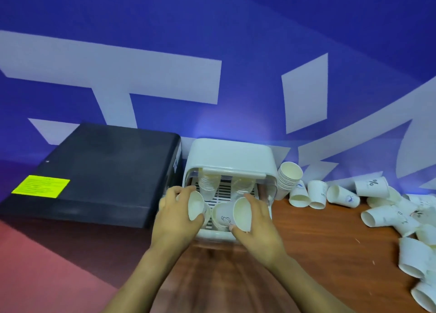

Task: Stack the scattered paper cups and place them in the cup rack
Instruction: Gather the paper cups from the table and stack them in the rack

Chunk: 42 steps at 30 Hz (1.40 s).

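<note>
Behind the wooden table [318, 237] hangs a blue banner with big white lettering, and against it sit a black box [99, 171] and, just beside it, the white cup rack [230, 157] with its front lifted open. We have both hands at the rack's mouth: our left hand [175, 214] curls round one paper cup [196, 206], mouth toward us, and our right hand [256, 223] grips another cup [241, 214] by its wall, above a short stack [220, 216] lying on the slotted tray. Two stacks already stand deeper inside. A leaning stack [289, 179] rests against the rack's right side (it looks ready to go in), and many loose cups [382, 213] lie scattered across the table to the right. These cups look very light and thin-walled, so we judge a squeeze mid-wall would dent them; holding near the rolled rim, where the paper is stiffest, should keep each round enough to nest cleanly.
</note>
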Available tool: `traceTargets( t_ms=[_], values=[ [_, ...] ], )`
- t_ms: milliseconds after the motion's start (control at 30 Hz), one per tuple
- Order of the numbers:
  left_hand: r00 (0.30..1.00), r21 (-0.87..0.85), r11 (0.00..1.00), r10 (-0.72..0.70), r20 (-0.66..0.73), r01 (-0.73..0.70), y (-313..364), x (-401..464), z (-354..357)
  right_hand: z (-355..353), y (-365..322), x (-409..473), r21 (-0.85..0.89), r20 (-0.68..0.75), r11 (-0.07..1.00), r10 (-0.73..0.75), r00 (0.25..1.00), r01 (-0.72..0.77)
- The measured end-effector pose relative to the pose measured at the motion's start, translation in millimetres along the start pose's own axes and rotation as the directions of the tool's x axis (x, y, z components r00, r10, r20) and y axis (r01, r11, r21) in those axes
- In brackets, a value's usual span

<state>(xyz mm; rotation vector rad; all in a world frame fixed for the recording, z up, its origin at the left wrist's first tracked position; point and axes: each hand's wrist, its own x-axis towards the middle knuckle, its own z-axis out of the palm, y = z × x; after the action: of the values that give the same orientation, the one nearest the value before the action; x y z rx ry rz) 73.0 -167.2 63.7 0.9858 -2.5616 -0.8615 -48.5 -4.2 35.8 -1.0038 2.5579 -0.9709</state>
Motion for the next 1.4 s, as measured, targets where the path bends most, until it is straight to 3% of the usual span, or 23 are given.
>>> traceTargets(
  t_ms=[233, 600, 767, 1000, 1200, 1400],
  values=[
    [0.991, 0.135, 0.987, 0.069, 0.112, -0.084, -16, 25, 32, 23, 5, 27, -0.184, 0.028, 0.983, 0.021, 0.999, -0.016],
    [0.939, 0.287, 0.958, -0.097, 0.331, -0.002, -37, 34, 74, 47, 28, 34, -0.153, 0.252, 0.984, 0.13, 0.959, -0.093],
    [0.931, 0.259, 0.966, -0.09, 0.355, -0.005, -30, 31, 70, 39, 32, 32, -0.096, 0.274, 0.993, 0.095, 0.957, -0.071],
    [0.968, 0.08, 0.993, 0.068, 0.24, -0.09, 0, 3, 48, 9, 41, -2, -0.087, 0.265, 0.99, 0.132, 0.955, -0.113],
    [0.955, -0.056, 0.989, 0.144, 0.26, -0.134, 25, -29, 55, -21, 58, -46, -0.141, 0.243, 0.971, 0.224, 0.944, -0.193],
    [0.933, -0.074, 0.988, 0.151, 0.326, -0.134, 60, -51, 82, -61, 85, -76, -0.13, 0.16, 0.953, 0.294, 0.942, -0.275]
  ],
)
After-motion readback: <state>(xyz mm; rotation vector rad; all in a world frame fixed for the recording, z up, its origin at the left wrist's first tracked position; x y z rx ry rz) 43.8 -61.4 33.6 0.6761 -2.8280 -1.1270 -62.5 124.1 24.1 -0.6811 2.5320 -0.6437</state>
